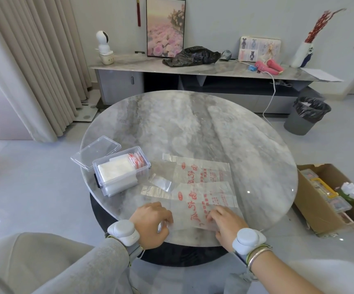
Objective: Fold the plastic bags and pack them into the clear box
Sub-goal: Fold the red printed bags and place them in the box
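Two clear plastic bags with red print lie flat on the round marble table (193,128). The nearer bag (201,200) is at the front edge, the farther bag (205,170) just behind it. My left hand (152,223) pinches the nearer bag's near left edge with curled fingers. My right hand (227,223) pinches the same bag's near edge a little to the right. The clear box (121,177) stands at the table's left, its lid (95,151) hinged open behind it, with several folded bags standing inside.
An open cardboard box (324,200) with items stands on the floor at the right. A grey bin (305,115) with a black liner is farther back. A long sideboard (193,68) with a black bag runs along the wall.
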`<act>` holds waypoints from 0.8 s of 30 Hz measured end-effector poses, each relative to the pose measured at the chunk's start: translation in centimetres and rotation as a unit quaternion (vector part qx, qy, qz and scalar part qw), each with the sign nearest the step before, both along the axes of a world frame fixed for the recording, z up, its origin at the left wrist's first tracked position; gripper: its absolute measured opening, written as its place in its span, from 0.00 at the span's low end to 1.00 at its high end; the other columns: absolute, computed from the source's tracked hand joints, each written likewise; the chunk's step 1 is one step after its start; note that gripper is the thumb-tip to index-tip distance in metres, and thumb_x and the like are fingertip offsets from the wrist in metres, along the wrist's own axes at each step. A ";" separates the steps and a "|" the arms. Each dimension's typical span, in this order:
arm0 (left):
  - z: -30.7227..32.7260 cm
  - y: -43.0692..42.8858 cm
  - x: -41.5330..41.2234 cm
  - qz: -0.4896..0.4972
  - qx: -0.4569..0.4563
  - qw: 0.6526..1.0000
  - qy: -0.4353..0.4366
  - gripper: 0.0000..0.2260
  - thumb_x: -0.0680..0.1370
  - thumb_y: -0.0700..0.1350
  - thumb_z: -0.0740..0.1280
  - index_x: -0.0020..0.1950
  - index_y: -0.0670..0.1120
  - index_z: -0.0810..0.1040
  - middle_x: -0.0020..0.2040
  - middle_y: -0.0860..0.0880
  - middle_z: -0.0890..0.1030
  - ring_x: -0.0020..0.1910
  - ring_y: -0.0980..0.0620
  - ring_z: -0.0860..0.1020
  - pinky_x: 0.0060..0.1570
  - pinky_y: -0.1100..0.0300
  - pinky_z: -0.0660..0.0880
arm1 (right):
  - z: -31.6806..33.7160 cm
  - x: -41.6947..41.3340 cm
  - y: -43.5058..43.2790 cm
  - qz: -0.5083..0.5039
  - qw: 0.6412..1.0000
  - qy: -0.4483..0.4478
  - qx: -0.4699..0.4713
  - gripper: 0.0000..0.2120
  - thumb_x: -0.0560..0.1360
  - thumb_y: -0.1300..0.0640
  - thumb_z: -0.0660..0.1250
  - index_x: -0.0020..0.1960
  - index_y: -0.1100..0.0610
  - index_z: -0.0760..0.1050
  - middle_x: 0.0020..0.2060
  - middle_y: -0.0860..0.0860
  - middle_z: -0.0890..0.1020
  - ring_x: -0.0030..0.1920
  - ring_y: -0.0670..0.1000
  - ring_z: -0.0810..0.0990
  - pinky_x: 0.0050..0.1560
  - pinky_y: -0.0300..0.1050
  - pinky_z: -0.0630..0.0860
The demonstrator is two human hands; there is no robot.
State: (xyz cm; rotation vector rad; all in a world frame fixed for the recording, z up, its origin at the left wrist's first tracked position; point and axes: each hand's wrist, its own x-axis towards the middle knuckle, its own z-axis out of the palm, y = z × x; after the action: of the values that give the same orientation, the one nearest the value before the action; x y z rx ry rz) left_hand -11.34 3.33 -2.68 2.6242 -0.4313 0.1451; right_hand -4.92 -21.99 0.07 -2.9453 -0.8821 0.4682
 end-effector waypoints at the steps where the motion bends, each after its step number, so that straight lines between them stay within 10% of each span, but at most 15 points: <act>1: -0.1 0.1 0.0 0.011 0.002 1.000 -0.015 0.11 0.71 0.46 0.59 0.45 0.51 0.81 0.39 0.57 0.80 0.42 0.56 0.76 0.42 0.61 0.74 | 0.0 0.0 -0.1 0.001 1.000 0.002 -0.001 0.18 0.75 0.64 0.61 0.63 0.51 0.69 0.64 0.46 0.67 0.65 0.49 0.67 0.56 0.46 0.74; 12: -1.6 6.1 2.3 0.304 0.053 0.951 0.026 0.20 0.71 0.37 0.63 0.62 0.47 0.78 0.62 0.49 0.77 0.61 0.45 0.72 0.59 0.51 0.70 | -0.7 0.2 0.6 0.004 1.000 -0.012 0.007 0.18 0.75 0.63 0.59 0.63 0.50 0.68 0.65 0.44 0.65 0.67 0.46 0.65 0.52 0.43 0.75; 17: -1.7 5.8 3.0 0.273 0.059 0.959 0.038 0.20 0.75 0.41 0.63 0.67 0.47 0.75 0.71 0.48 0.70 0.70 0.44 0.67 0.67 0.47 0.66 | -0.7 0.0 0.9 0.019 0.999 -0.026 0.018 0.17 0.77 0.61 0.58 0.64 0.50 0.68 0.65 0.44 0.66 0.66 0.46 0.65 0.51 0.41 0.74; 24: 1.3 -0.2 1.3 0.008 0.023 0.996 0.088 0.30 0.71 0.73 0.56 0.64 0.57 0.75 0.62 0.59 0.77 0.62 0.59 0.72 0.67 0.59 0.64 | -0.4 0.0 1.4 0.020 0.996 -0.043 0.076 0.09 0.80 0.49 0.59 0.58 0.48 0.73 0.59 0.40 0.73 0.60 0.44 0.71 0.50 0.37 0.71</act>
State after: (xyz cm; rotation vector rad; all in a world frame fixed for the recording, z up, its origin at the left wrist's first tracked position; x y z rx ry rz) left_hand -10.04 3.14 -1.43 2.6581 -0.3555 -0.0919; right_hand -4.89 -20.63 -0.29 -2.8317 -0.9423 0.2637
